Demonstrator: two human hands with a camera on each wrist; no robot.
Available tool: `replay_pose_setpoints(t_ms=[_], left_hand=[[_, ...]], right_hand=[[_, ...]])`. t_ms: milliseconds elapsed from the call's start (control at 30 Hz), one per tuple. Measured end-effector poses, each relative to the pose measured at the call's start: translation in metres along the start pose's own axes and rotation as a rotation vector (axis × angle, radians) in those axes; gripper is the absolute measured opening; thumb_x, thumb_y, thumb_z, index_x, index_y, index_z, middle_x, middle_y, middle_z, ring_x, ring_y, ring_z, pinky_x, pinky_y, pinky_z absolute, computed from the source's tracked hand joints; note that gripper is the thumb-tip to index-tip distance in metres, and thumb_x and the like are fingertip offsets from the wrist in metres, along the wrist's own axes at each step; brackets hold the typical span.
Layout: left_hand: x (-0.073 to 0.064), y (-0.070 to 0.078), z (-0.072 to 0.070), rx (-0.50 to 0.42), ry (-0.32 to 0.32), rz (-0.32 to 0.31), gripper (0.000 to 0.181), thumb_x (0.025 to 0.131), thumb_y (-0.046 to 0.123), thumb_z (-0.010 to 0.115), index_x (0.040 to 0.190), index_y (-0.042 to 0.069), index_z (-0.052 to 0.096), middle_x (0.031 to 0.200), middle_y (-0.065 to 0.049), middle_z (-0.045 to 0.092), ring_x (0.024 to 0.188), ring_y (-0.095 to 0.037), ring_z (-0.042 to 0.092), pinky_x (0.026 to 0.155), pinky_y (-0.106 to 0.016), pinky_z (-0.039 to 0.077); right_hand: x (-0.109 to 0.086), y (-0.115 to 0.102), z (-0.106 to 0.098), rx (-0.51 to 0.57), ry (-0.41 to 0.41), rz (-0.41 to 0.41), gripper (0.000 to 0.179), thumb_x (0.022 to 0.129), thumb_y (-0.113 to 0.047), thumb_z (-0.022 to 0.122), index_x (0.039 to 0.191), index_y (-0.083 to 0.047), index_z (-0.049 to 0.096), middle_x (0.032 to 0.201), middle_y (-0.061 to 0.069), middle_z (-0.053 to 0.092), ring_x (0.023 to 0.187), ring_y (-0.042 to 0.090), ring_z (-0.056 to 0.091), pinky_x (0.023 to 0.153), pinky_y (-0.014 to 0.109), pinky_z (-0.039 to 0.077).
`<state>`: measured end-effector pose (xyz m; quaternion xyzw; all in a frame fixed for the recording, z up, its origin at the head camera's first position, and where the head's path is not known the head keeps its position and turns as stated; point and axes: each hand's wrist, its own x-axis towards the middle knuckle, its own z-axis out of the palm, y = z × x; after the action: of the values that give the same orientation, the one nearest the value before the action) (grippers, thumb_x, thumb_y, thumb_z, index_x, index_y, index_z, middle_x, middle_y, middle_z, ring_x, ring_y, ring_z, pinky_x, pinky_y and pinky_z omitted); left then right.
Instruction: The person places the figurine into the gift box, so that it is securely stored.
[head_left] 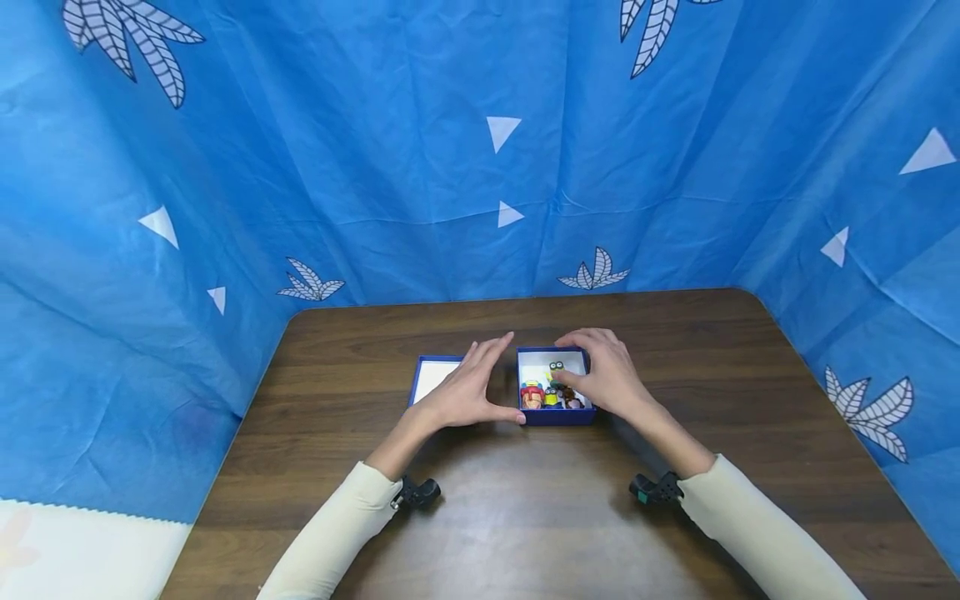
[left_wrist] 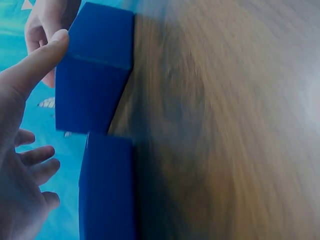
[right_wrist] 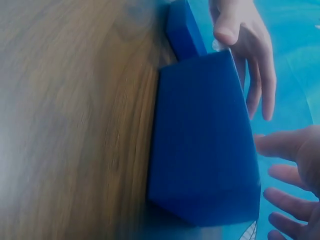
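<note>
A small blue box (head_left: 557,417) with a white inside stands on the table between the two hands. Several small toy figures lie in it, among them a red one (head_left: 532,395), a yellow one (head_left: 552,397) and one with green eyes (head_left: 556,367). My left hand (head_left: 467,395) spreads its fingers, and its thumb is at the box's front left corner. Over the right side of the box, my right hand (head_left: 607,377) has its thumb above the inside, close to the green-eyed figure. Its fingers reach the back right edge; whether they touch is unclear.
Left of the box lies a shallow blue-rimmed lid (head_left: 435,378), white inside, partly hidden behind the left hand. The brown wooden table (head_left: 517,517) meets a blue patterned cloth (head_left: 420,167) at its back and sides.
</note>
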<state>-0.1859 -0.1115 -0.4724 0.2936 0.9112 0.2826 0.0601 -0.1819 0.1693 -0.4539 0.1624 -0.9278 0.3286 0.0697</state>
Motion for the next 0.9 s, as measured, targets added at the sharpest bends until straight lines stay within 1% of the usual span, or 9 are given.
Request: replay_pose_setpoints(t_ms=[67,167,300,400,467,600,700,767,900], left_hand=[[-0.005,-0.004,-0.005,0.015,0.01,-0.008,0.133,0.078,0.068,0.088,0.175,0.03,0.005,0.177,-0.006,0.029,0.167,-0.026,0.029,0.14,-0.05,0.006],[-0.013,-0.013,-0.015,0.043,0.026,-0.025,0.133,0.078,0.068,0.089,0.175,0.024,0.009,0.179,-0.008,0.029,0.167,-0.028,0.028,0.139,-0.054,0.006],[-0.024,-0.027,-0.03,0.079,0.042,-0.079,0.133,0.077,0.067,0.09,0.175,0.019,0.013,0.18,-0.01,0.026,0.17,-0.03,0.021,0.139,-0.059,0.005],[-0.036,-0.039,-0.042,0.089,0.028,-0.126,0.132,0.076,0.067,0.09,0.174,0.016,0.019,0.18,-0.012,0.026,0.171,-0.033,0.015,0.137,-0.063,0.005],[-0.044,-0.048,-0.048,0.075,0.009,-0.152,0.132,0.075,0.067,0.091,0.173,0.014,0.021,0.179,-0.015,0.026,0.171,-0.036,0.012,0.136,-0.067,0.005],[-0.059,-0.063,-0.056,0.028,-0.029,-0.199,0.137,0.072,0.067,0.093,0.173,0.014,0.019,0.179,-0.019,0.021,0.17,-0.043,0.007,0.133,-0.074,0.005],[-0.069,-0.071,-0.06,0.007,-0.05,-0.232,0.139,0.07,0.067,0.094,0.174,0.015,0.017,0.179,-0.018,0.02,0.17,-0.045,0.006,0.131,-0.077,0.004],[-0.074,-0.076,-0.062,0.003,-0.065,-0.25,0.14,0.069,0.066,0.095,0.174,0.016,0.017,0.18,-0.017,0.02,0.17,-0.045,0.005,0.13,-0.078,0.004],[-0.082,-0.083,-0.064,0.012,-0.089,-0.262,0.138,0.069,0.066,0.095,0.173,0.015,0.02,0.179,-0.018,0.023,0.169,-0.046,0.007,0.129,-0.079,0.005]], right_hand=[[0.001,-0.005,0.003,-0.001,-0.002,-0.021,0.052,0.089,-0.03,0.09,0.133,-0.01,0.073,0.144,0.016,0.069,0.146,0.042,0.048,0.12,0.069,0.034],[0.003,-0.013,0.007,0.018,-0.03,-0.034,0.06,0.09,-0.035,0.089,0.141,-0.01,0.068,0.149,0.015,0.066,0.15,0.041,0.044,0.122,0.068,0.031],[0.008,-0.028,0.014,0.026,-0.089,-0.058,0.072,0.09,-0.046,0.085,0.149,-0.011,0.062,0.156,0.014,0.062,0.155,0.041,0.039,0.126,0.068,0.024],[0.014,-0.04,0.022,0.005,-0.143,-0.088,0.081,0.089,-0.054,0.084,0.153,-0.012,0.059,0.158,0.013,0.06,0.158,0.04,0.037,0.126,0.069,0.018],[0.018,-0.047,0.028,-0.012,-0.19,-0.103,0.086,0.088,-0.058,0.084,0.156,-0.012,0.056,0.16,0.011,0.06,0.16,0.039,0.034,0.126,0.071,0.015],[0.026,-0.059,0.039,-0.073,-0.294,-0.132,0.097,0.084,-0.063,0.085,0.159,-0.011,0.052,0.163,0.009,0.056,0.165,0.038,0.026,0.126,0.074,0.008],[0.031,-0.068,0.046,-0.139,-0.36,-0.166,0.105,0.081,-0.068,0.086,0.161,-0.009,0.05,0.166,0.01,0.053,0.167,0.039,0.023,0.126,0.075,0.006],[0.034,-0.073,0.051,-0.198,-0.392,-0.19,0.11,0.08,-0.072,0.084,0.162,-0.008,0.048,0.167,0.01,0.051,0.167,0.04,0.022,0.127,0.076,0.005],[0.038,-0.081,0.059,-0.315,-0.448,-0.218,0.118,0.077,-0.079,0.082,0.164,-0.01,0.044,0.169,0.01,0.049,0.166,0.041,0.022,0.129,0.076,0.004]])
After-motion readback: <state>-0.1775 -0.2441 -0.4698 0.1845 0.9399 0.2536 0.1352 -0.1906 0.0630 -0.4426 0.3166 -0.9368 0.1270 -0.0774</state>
